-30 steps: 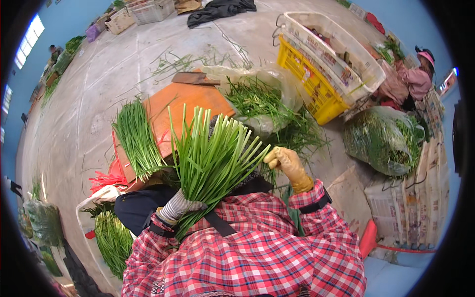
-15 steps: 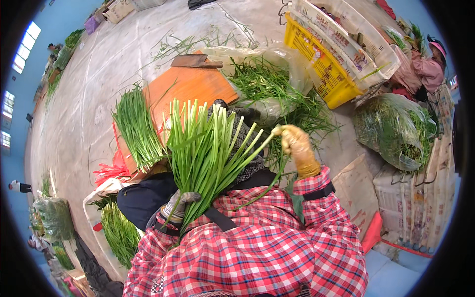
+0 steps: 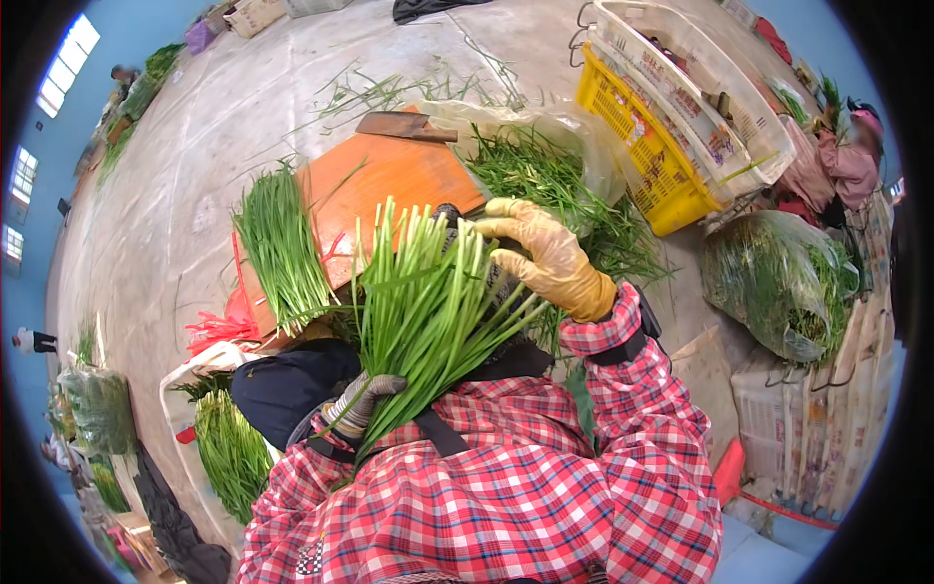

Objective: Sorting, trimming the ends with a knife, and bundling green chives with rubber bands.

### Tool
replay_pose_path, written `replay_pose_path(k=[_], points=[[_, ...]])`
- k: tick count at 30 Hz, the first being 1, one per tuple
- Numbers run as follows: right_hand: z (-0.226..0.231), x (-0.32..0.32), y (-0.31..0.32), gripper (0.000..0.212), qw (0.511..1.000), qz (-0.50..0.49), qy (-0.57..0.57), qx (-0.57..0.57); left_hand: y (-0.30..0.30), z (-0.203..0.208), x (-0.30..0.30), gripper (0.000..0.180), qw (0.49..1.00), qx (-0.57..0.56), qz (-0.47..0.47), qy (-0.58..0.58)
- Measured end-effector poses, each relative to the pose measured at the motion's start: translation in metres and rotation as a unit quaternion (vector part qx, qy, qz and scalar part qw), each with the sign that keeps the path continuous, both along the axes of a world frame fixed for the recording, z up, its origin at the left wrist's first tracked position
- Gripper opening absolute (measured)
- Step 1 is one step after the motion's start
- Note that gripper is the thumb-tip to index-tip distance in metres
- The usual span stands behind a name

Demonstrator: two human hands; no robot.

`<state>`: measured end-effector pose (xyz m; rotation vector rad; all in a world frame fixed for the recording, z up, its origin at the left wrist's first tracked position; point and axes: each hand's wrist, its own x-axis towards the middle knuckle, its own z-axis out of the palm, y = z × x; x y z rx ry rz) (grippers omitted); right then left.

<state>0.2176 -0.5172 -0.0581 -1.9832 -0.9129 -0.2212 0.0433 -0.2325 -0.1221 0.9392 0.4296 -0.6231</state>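
My left hand [image 3: 362, 404], in a grey knitted glove, is closed around the lower leafy part of a bunch of garlic chives [image 3: 420, 316]. The pale cut ends fan upward, away from my body. At the right side of those ends is my right hand [image 3: 550, 258], in a yellow rubber glove. Its fingers and thumb are curved and apart, with no stalk visibly gripped; whether the fingertips touch the bunch I cannot tell. A neat pile of chives [image 3: 279, 248] lies left of the bunch, against an orange board [image 3: 375, 185]. A cleaver [image 3: 407, 127] rests on the board's far edge.
Loose greens [image 3: 530, 161] lie on clear plastic beyond the bunch. A yellow crate [image 3: 642, 146] with white crates stacked in it stands far right, near a bagged heap of greens [image 3: 778, 282]. More chives [image 3: 232, 443] fill a container at my left. A person [image 3: 846, 161] sits at the far right.
My right hand has moved left to the pale ends, and its pinch on a single stalk has opened. That stalk no longer sticks out to the right. The left hand keeps its hold.
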Motion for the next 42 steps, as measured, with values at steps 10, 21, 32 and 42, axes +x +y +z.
replay_pose_path(k=[10, 21, 32, 42], points=[[-0.002, 0.011, -0.004, 0.013, 0.998, 0.039, -0.016, -0.054, 0.007, -0.013, -0.006, 0.053, 0.99, -0.12, 0.066, 0.027], [0.036, 0.059, -0.043, 0.041, 0.991, -0.077, -0.092, -0.052, 0.001, -0.013, -0.009, 0.052, 0.993, -0.085, 0.084, 0.019], [-0.001, 0.021, 0.044, 0.035, 0.965, 0.049, -0.074, -0.248, -0.005, -0.004, -0.009, 0.051, 0.997, -0.056, 0.039, -0.038], [-0.033, 0.052, 0.024, 0.009, 0.932, -0.12, -0.173, -0.294, -0.011, 0.0, -0.021, 0.055, 0.986, -0.033, 0.128, -0.099]])
